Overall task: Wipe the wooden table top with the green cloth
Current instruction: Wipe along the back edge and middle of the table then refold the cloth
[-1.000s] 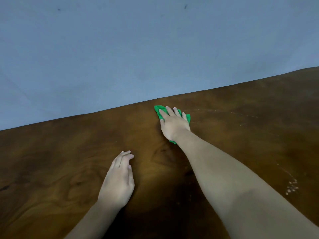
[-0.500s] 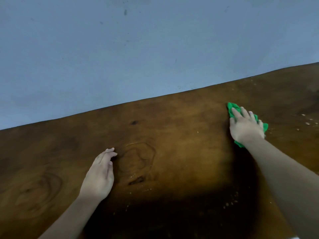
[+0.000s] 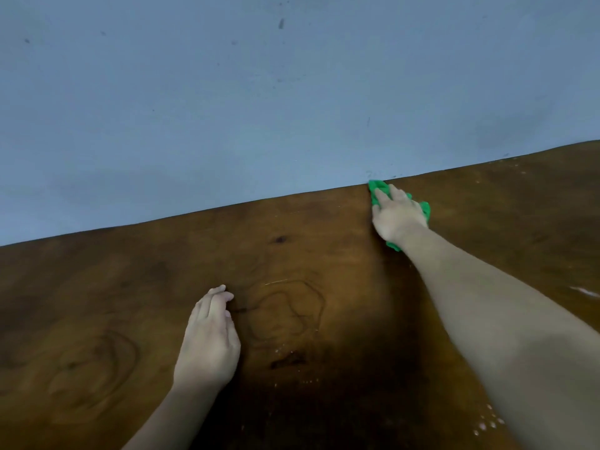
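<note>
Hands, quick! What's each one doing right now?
Left hand: open, resting on the table, holding nothing.
Right hand: open, pressing the cloth flat on the table.

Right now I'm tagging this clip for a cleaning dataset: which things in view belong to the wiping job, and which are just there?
In the job: green cloth, pressed flat under the right hand; wooden table top; pale specks on it, probably not yet wiped.
Just there: left hand, resting on the wood; blue wall behind.
</note>
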